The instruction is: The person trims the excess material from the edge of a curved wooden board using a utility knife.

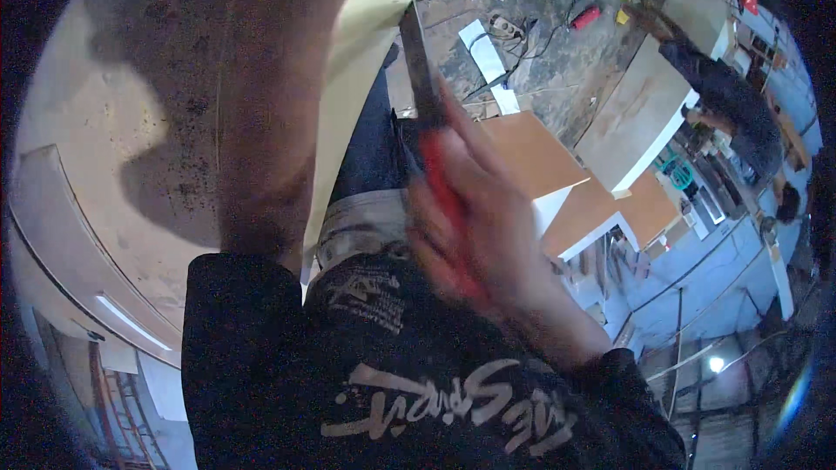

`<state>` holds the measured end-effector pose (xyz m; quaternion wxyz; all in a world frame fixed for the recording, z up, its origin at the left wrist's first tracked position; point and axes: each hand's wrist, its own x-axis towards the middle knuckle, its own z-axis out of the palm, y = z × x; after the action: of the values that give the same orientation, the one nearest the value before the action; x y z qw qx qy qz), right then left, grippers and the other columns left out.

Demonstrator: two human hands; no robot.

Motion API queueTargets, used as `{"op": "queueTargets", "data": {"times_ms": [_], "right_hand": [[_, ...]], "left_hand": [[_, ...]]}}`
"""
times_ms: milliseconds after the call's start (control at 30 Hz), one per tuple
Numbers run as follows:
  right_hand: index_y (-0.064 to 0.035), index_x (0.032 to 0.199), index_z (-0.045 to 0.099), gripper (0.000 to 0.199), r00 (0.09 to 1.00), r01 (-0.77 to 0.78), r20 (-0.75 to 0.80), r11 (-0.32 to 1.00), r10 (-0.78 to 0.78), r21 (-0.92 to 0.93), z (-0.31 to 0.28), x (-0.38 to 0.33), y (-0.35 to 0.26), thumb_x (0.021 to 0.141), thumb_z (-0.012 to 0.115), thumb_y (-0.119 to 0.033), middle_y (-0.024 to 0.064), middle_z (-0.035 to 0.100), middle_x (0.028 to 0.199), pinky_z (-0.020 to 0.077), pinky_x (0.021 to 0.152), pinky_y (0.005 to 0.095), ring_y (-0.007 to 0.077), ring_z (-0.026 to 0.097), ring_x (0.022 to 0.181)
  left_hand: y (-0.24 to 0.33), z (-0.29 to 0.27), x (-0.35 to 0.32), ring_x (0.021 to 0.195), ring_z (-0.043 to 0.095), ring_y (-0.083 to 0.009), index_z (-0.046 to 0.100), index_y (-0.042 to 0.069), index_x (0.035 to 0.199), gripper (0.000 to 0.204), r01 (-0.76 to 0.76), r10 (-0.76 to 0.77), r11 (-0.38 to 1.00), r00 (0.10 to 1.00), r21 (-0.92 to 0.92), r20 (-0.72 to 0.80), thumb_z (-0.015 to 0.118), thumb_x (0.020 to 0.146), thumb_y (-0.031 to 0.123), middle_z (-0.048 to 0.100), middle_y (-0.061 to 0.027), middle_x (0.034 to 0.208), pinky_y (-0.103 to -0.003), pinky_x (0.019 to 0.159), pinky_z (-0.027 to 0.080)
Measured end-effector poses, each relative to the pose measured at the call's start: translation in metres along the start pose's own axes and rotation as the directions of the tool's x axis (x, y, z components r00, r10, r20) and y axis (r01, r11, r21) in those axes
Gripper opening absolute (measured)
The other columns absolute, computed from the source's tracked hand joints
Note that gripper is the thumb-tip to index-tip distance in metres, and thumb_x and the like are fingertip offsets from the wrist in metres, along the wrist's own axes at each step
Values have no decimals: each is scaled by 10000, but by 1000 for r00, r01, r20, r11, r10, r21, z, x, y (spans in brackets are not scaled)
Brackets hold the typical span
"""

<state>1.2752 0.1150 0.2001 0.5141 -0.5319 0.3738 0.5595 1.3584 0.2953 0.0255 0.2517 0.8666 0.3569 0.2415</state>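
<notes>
Red-handled flat metal hand tool [433, 135] gripped in right hand [475, 226], fingers [435, 252] wrapped shut around handle, blade against pale wooden board [366, 61]; left hand out of sight.

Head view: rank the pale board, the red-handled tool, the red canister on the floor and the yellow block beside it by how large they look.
1. Pale board, though it is nearest the camera.
2. Red-handled tool, in the right hand.
3. Red canister.
4. Yellow block.
The last two lie far off, so their true sizes are unsure.
</notes>
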Motion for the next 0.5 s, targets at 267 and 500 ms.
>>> {"op": "queueTargets", "data": {"times_ms": [267,500], "right_hand": [[-283,1550,259,491,998,-11,64,993,4,114,-20,10,-16,1071,363,-308,21,403,595,341,284,275,138,352,322],[-302,1567,221,526,997,-57,67,987,48,149,-4,-24,-8,1067,378,-358,8,402,597,346,282,280,142,360,331]], "left_hand": [[34,-51,5,1046,656,-399,536,-76,1270,617,189,-211,977,925,100,316,754,853,323,646,-287,1119,-477,869,546],[26,-47,-5,994,655,-367,552,-55,1216,555,124,-145,984,975,131,167,775,829,273,645,-250,1070,-464,855,526]]}}
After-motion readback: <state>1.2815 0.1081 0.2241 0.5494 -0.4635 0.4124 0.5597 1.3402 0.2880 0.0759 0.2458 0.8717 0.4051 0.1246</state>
